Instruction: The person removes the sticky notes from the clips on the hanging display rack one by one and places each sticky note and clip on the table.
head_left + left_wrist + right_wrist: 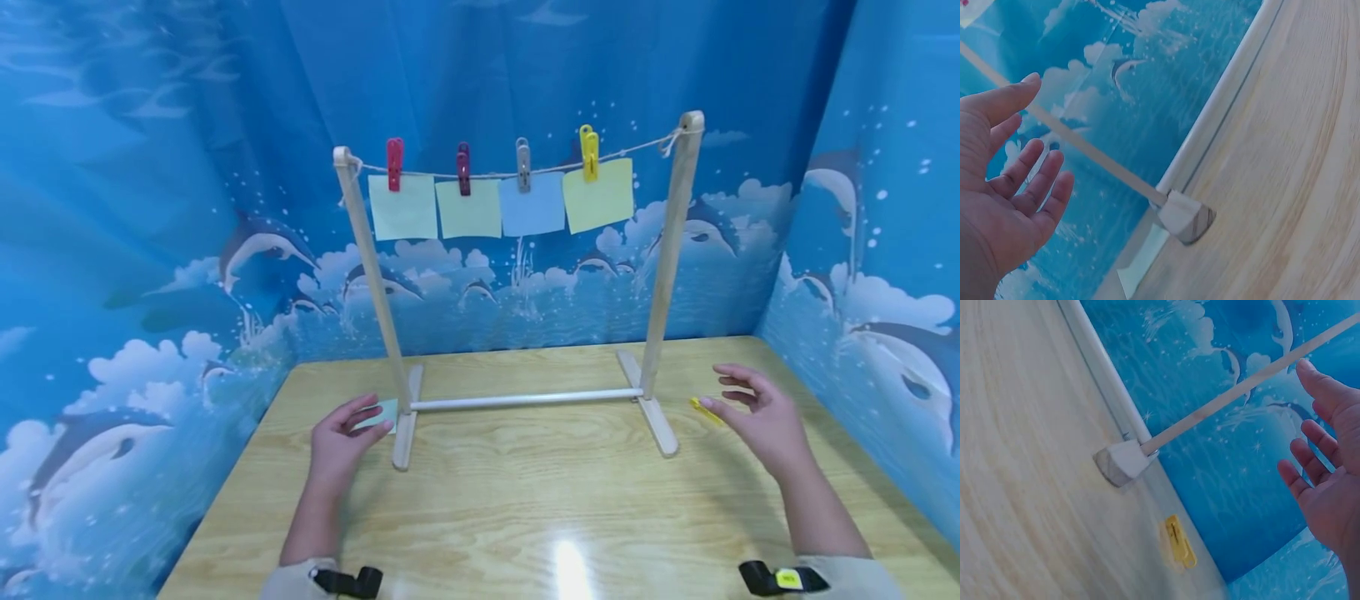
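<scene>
My left hand [341, 440] hovers near the rack's left foot, fingers loosely bent and holding nothing. A pale green paper note [387, 414] lies on the table just beyond its fingers, partly behind the foot. On the other side my right hand [761, 421] is raised over the table, relaxed and holding nothing. By its thumb in the head view lies a yellow clothespin [1179, 542]. Between the hands stands a wooden rack [667, 258] with a string across its top. From the string hang paper notes, pinned by red, dark red, grey and yellow clothespins [590, 156].
A white rod [525, 400] joins the rack's two feet low over the wooden table [517, 492]. Blue curtains [487, 50] printed with dolphins close off the back and both sides. Each wrist wears a black strap.
</scene>
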